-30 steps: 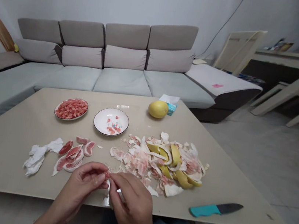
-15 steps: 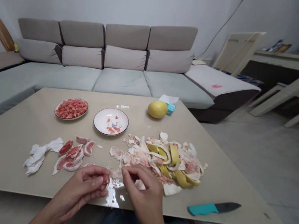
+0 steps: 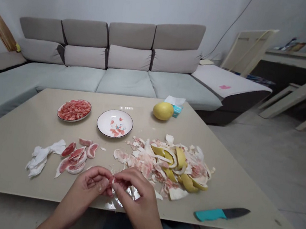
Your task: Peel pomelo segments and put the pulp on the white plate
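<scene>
Pink fruit piece (image 3: 112, 180), pinched between both hands (image 3: 85, 186) (image 3: 142, 195), fingers curled

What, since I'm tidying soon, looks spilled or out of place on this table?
The loose heap of yellow rind, white pith and pinkish membrane looks messiest: it lies directly on the glossy beige table, with white scraps strewn around. The dark-bladed knife with a teal handle also stands out, lying bare near the table's front edge.

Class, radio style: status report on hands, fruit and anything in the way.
Left hand and right hand together, pink fruit piece between. Fruit segments beyond left hand. Peel heap just beyond right hand; knife off right.
</scene>
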`<move>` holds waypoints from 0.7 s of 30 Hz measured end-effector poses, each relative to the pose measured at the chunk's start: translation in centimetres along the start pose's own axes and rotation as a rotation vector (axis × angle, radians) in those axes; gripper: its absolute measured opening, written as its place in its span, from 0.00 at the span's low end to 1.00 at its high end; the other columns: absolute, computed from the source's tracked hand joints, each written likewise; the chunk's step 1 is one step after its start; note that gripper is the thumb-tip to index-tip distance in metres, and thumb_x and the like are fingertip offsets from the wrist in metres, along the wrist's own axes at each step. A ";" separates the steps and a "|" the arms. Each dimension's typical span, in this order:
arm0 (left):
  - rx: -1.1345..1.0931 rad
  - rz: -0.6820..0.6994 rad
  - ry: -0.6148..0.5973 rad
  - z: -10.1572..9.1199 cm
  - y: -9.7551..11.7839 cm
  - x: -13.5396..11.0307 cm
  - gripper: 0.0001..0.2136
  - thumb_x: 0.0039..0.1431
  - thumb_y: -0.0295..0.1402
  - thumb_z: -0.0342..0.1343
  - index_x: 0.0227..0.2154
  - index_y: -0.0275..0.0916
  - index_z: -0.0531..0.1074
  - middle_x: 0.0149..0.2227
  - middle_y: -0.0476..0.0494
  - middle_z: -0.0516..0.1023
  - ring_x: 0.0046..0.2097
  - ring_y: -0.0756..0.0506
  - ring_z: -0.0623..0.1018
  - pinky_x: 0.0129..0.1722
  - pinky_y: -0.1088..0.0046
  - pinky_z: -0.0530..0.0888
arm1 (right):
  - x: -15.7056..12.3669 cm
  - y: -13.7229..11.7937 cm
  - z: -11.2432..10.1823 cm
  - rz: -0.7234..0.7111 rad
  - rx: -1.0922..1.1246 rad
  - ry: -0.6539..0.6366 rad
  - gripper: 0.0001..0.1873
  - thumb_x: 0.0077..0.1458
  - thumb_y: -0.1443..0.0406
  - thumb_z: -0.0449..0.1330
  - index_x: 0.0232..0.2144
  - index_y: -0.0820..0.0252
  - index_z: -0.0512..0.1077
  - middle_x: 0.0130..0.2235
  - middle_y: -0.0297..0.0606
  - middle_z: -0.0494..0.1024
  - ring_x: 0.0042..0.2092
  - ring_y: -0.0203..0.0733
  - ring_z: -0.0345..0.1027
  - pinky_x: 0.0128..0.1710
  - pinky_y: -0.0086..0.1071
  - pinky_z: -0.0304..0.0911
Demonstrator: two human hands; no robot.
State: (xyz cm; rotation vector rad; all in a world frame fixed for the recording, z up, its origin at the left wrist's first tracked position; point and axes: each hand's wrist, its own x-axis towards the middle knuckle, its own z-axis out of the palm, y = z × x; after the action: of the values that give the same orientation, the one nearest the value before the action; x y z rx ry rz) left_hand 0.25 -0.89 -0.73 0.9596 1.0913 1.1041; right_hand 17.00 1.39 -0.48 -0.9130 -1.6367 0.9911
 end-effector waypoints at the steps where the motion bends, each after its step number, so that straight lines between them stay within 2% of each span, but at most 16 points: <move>1: 0.057 0.030 0.001 -0.1 0.1 0.0 0.10 0.53 0.38 0.64 0.35 0.38 0.76 0.31 0.46 0.78 0.34 0.49 0.77 0.38 0.75 0.73 | 0.0 0.0 0.0 0.004 -0.001 -0.004 0.05 0.54 0.70 0.63 0.33 0.57 0.78 0.33 0.36 0.77 0.34 0.38 0.70 0.33 0.29 0.65; 4: 0.215 0.144 0.012 -0.3 0.6 -0.1 0.07 0.52 0.35 0.64 0.33 0.39 0.78 0.36 0.45 0.77 0.38 0.47 0.76 0.38 0.76 0.73 | 0.0 0.1 0.1 -0.003 0.004 -0.017 0.05 0.54 0.70 0.62 0.34 0.57 0.77 0.35 0.36 0.78 0.36 0.38 0.71 0.34 0.29 0.66; 6: 0.286 0.173 0.011 -0.4 1.0 -0.1 0.06 0.54 0.35 0.63 0.32 0.39 0.78 0.35 0.45 0.76 0.36 0.48 0.76 0.36 0.77 0.73 | -0.1 0.1 0.1 -0.007 0.000 -0.016 0.04 0.54 0.70 0.62 0.33 0.57 0.76 0.34 0.36 0.78 0.35 0.38 0.71 0.34 0.28 0.66; 8: 0.317 0.160 -0.001 -0.4 1.5 0.0 0.06 0.54 0.35 0.62 0.32 0.39 0.79 0.34 0.45 0.77 0.34 0.48 0.75 0.34 0.76 0.73 | -0.2 0.0 0.2 -0.006 -0.020 -0.007 0.04 0.54 0.70 0.62 0.32 0.58 0.75 0.32 0.35 0.78 0.33 0.38 0.70 0.34 0.29 0.65; 12: 0.322 0.154 -0.023 -0.2 2.0 0.0 0.06 0.54 0.35 0.62 0.31 0.38 0.79 0.34 0.43 0.78 0.37 0.45 0.76 0.37 0.75 0.73 | -0.3 -0.4 0.6 -0.030 -0.053 0.027 0.05 0.50 0.73 0.61 0.28 0.58 0.73 0.28 0.34 0.75 0.29 0.37 0.68 0.30 0.29 0.64; 16: 0.276 0.103 -0.034 -0.1 2.0 -0.1 0.07 0.55 0.36 0.61 0.31 0.37 0.78 0.32 0.44 0.77 0.36 0.46 0.75 0.37 0.75 0.72 | -0.3 -0.5 1.1 -0.071 -0.006 0.069 0.06 0.49 0.73 0.59 0.28 0.58 0.71 0.28 0.34 0.73 0.29 0.37 0.68 0.29 0.28 0.64; 21: 0.236 0.081 0.041 0.3 1.2 -0.3 0.08 0.54 0.37 0.62 0.31 0.37 0.78 0.32 0.45 0.76 0.35 0.46 0.75 0.38 0.75 0.72 | -0.4 -0.1 1.8 -0.012 0.090 0.078 0.04 0.52 0.71 0.58 0.29 0.58 0.70 0.30 0.35 0.72 0.31 0.38 0.68 0.29 0.28 0.65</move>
State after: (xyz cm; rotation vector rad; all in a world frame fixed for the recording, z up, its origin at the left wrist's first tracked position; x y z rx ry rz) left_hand 0.25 -0.99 0.59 1.1798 1.2449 1.0801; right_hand 15.31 0.68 -0.85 -0.8704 -1.5187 1.0005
